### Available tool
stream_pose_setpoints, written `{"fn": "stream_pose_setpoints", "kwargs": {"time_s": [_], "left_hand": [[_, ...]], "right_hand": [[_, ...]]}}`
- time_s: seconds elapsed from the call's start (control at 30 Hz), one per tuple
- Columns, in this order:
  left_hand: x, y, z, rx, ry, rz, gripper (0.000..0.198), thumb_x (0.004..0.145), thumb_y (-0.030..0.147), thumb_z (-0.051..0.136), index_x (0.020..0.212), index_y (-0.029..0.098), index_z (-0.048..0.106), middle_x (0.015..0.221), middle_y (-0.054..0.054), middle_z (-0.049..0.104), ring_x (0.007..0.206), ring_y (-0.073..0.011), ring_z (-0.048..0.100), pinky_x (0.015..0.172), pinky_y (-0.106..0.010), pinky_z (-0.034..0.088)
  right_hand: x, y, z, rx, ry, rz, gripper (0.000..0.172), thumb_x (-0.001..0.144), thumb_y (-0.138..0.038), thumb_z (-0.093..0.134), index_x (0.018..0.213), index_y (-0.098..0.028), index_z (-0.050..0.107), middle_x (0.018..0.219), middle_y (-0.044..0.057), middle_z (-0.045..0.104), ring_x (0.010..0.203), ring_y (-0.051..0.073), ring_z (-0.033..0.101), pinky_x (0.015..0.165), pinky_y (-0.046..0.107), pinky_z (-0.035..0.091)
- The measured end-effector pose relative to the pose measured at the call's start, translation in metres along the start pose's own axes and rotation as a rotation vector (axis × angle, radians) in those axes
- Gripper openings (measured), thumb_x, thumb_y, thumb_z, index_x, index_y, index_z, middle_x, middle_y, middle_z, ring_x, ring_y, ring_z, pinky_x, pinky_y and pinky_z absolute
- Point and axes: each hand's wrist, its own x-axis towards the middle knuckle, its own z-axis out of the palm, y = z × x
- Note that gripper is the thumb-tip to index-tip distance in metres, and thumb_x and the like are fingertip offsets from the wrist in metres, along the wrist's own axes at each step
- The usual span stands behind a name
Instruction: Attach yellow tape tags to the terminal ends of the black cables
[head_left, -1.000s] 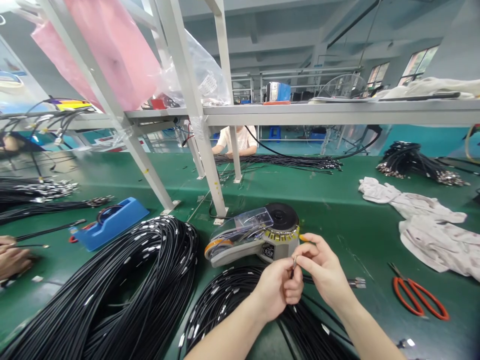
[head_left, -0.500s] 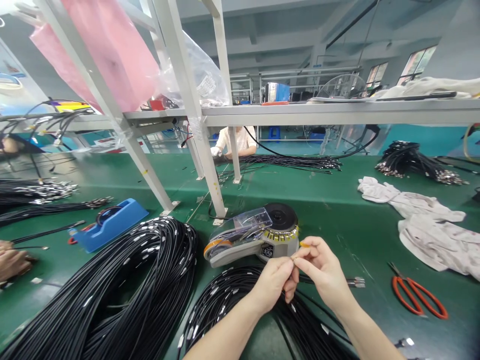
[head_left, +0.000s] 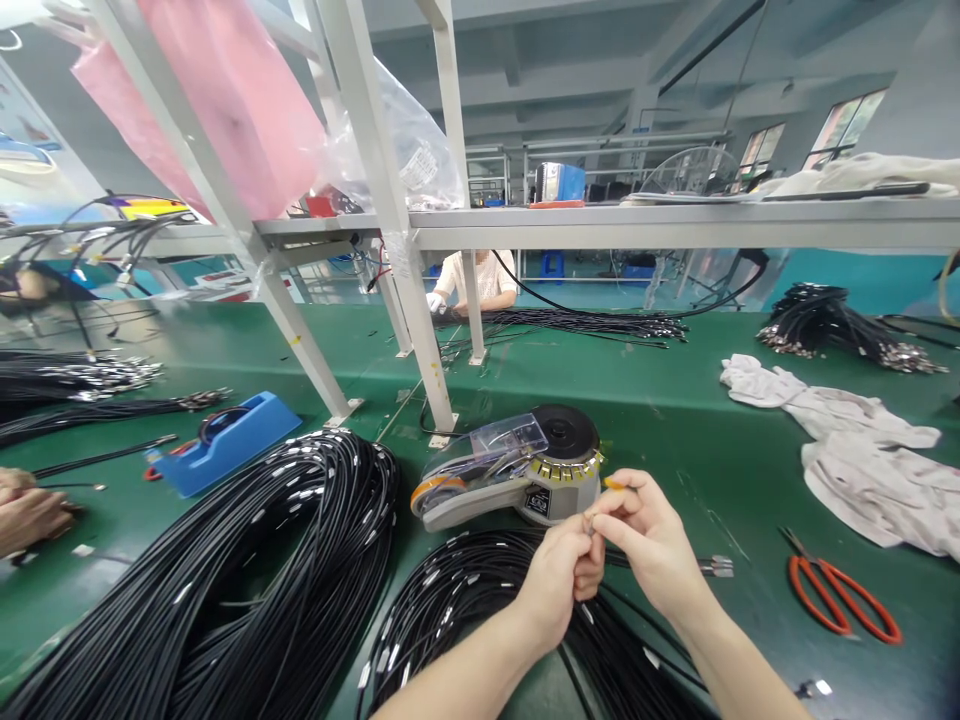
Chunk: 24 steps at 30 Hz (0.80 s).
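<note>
My left hand [head_left: 551, 575] and my right hand [head_left: 649, 545] meet in front of the tape dispenser [head_left: 517, 475], fingertips pinched together. What they pinch is tiny and mostly covered by the fingers. A small yellow piece [head_left: 616, 484], looking like tape, sits at a raised finger of my right hand. Yellow tape strips [head_left: 566, 468] fan out around the dispenser's black wheel. Below my hands lies a coil of black cables [head_left: 427, 610] with white labels, partly hidden by my forearms. Metal connectors [head_left: 718, 567] stick out to the right of my right hand.
Left of the coil lie a larger cable coil [head_left: 300, 560] and a blue tape holder [head_left: 225, 440]. Orange-handled scissors [head_left: 844, 595] and white gloves [head_left: 874, 485] lie right. A co-worker's hand [head_left: 34, 510] is at the left edge; another person [head_left: 487, 280] sits across. Shelf posts [head_left: 420, 330] stand behind.
The whole view has shifted slightly to the right. Both hands stay pinched together at nearly the same spot, with the fingertips changed only a little.
</note>
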Motion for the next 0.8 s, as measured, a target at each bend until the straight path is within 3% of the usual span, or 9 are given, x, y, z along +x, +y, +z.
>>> {"fn": "stream_pose_setpoints", "kwargs": {"time_s": [0.13,0.23,0.6,0.8], "left_hand": [[0.004,0.003,-0.003,-0.108,-0.093,-0.123,0.015,0.069,0.025,0.037,0.056,0.018,0.038,0.044,0.008,0.020,0.039,-0.0060,0.013,0.039,-0.021,0.008],[0.005,0.003,-0.003,-0.134,-0.089,-0.173,0.022,0.073,0.029,0.037,0.055,0.018,0.037,0.042,0.008,0.019,0.037,-0.0059,0.013,0.038,-0.021,0.008],[0.002,-0.003,-0.002,-0.117,-0.082,0.007,0.031,0.077,0.040,0.050,0.059,0.018,0.038,0.045,0.010,0.018,0.038,-0.0042,0.013,0.038,-0.019,0.009],[0.003,-0.007,-0.008,0.269,0.057,0.141,0.040,0.079,0.052,0.045,0.058,0.019,0.037,0.044,0.009,0.024,0.036,-0.0048,0.020,0.038,-0.021,0.015]], "right_hand": [[0.000,0.000,0.000,0.023,-0.022,0.009,0.032,0.076,-0.016,0.063,0.098,-0.025,0.041,0.071,-0.004,0.064,0.055,0.013,0.059,0.058,0.027,0.047],[0.000,0.001,-0.001,0.026,-0.037,0.013,0.033,0.077,-0.016,0.063,0.099,-0.026,0.041,0.071,-0.004,0.063,0.053,0.012,0.059,0.057,0.027,0.047],[0.001,-0.002,0.002,0.006,0.027,-0.005,0.034,0.072,-0.022,0.068,0.096,-0.024,0.044,0.068,-0.003,0.064,0.055,0.015,0.058,0.059,0.029,0.046],[0.000,-0.001,-0.001,-0.052,0.044,0.003,0.038,0.070,-0.022,0.070,0.098,-0.024,0.043,0.068,-0.001,0.064,0.065,0.017,0.059,0.064,0.030,0.048]]}}
